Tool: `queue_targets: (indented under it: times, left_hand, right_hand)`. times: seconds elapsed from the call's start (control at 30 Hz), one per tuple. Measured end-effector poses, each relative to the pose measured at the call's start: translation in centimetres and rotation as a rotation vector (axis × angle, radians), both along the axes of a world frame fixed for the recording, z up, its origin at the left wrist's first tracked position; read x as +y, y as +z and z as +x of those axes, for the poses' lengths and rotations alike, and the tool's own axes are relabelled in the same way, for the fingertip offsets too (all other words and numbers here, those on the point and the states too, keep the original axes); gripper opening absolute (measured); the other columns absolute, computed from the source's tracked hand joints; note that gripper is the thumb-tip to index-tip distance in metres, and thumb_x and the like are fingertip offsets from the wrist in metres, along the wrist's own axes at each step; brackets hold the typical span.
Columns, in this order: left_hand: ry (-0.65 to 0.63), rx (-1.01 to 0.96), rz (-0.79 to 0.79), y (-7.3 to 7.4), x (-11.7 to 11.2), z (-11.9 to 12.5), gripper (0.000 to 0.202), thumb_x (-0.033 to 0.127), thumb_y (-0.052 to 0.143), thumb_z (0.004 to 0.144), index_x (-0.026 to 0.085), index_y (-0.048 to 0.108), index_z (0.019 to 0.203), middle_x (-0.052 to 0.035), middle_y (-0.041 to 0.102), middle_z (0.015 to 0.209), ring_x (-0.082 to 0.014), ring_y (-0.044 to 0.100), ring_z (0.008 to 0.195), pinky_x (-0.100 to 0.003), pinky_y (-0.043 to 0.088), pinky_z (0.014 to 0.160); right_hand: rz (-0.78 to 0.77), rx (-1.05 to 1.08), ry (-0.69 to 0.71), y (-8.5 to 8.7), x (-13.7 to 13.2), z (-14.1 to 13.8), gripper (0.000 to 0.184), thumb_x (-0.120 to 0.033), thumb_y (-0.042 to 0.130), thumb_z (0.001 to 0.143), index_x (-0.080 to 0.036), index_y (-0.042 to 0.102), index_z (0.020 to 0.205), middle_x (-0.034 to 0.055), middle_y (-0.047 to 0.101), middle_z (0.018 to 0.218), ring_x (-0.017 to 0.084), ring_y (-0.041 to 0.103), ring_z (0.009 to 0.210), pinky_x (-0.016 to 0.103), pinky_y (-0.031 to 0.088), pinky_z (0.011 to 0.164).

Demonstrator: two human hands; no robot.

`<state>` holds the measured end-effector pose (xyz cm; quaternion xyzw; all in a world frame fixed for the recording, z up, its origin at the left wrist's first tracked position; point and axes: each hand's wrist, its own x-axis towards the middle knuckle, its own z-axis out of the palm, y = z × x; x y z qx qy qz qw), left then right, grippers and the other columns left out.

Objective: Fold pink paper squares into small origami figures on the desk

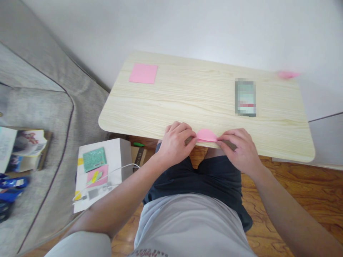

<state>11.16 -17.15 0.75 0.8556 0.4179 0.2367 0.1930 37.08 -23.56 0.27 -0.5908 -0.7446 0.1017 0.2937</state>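
Observation:
A small piece of pink paper (207, 135) is held at the near edge of the wood-grain table (182, 96). Its far side bulges in a rounded curve and a fold line runs along its near side. My left hand (178, 141) pinches the paper's left end between thumb and fingers. At the right end, the thumb and fingers of my right hand (239, 148) pinch it too. Fingers partly cover both ends. Toward the table's far left lies a flat pink paper square (143, 73).
A phone-like object (245, 97), pixelated, lies right of centre on the table. A blurred pink paper piece (288, 74) sits at the far right corner. Left of my legs, a white box (112, 153) bears a green packet (94, 159) and a cable. A grey sofa (88, 85) stands left.

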Motion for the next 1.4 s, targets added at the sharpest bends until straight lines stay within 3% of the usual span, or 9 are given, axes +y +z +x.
queue_targets:
  times: [0.37,0.77,0.97,1.13,1.4]
  left_hand:
    - [0.067,0.034,-0.034,0.1,0.1,0.6,0.018,0.032,0.056,0.100,0.023,0.071,0.097,-0.0064,0.068,0.106,-0.0258,0.056,0.107,-0.044,0.042,0.091]
    - [0.151,0.082,0.005,-0.1,0.0,1.3,0.015,0.033,0.058,0.098,0.023,0.064,0.090,-0.0071,0.066,0.098,-0.0276,0.056,0.102,-0.045,0.042,0.088]
    - [0.128,0.078,-0.013,0.0,0.2,1.0,0.010,0.030,0.060,0.096,0.023,0.065,0.091,-0.0065,0.067,0.101,-0.0278,0.055,0.104,-0.046,0.041,0.089]
    - [0.064,0.032,-0.020,0.2,0.1,0.4,0.015,0.028,0.059,0.097,0.026,0.070,0.108,-0.0056,0.069,0.109,-0.0264,0.056,0.108,-0.044,0.041,0.093]
    - [0.008,0.012,0.076,-0.3,-0.3,-0.6,0.017,0.029,0.058,0.099,0.028,0.075,0.097,-0.0044,0.073,0.114,-0.0249,0.059,0.112,-0.046,0.040,0.100]
  right_hand:
    - [-0.122,-0.032,0.027,1.1,1.3,0.3,0.009,-0.032,0.070,0.092,-0.026,0.076,0.095,0.0058,0.072,0.097,0.027,0.064,0.097,0.046,0.049,0.089]
    - [-0.205,-0.148,-0.046,1.1,2.4,-0.2,0.016,-0.035,0.065,0.095,-0.024,0.070,0.085,0.0043,0.071,0.084,0.026,0.061,0.086,0.041,0.042,0.075]
    - [-0.182,-0.230,-0.076,1.0,2.6,-0.7,0.021,-0.037,0.066,0.095,-0.024,0.063,0.080,0.0046,0.069,0.080,0.025,0.058,0.080,0.040,0.038,0.070]
    - [-0.126,-0.209,-0.112,0.7,2.0,-1.1,0.018,-0.039,0.066,0.096,-0.023,0.063,0.088,0.0042,0.067,0.079,0.025,0.057,0.080,0.039,0.038,0.072]
    - [0.017,-0.122,-0.147,-0.7,0.8,-1.4,0.019,-0.040,0.064,0.099,-0.025,0.074,0.092,0.0048,0.070,0.084,0.025,0.059,0.087,0.041,0.042,0.081]
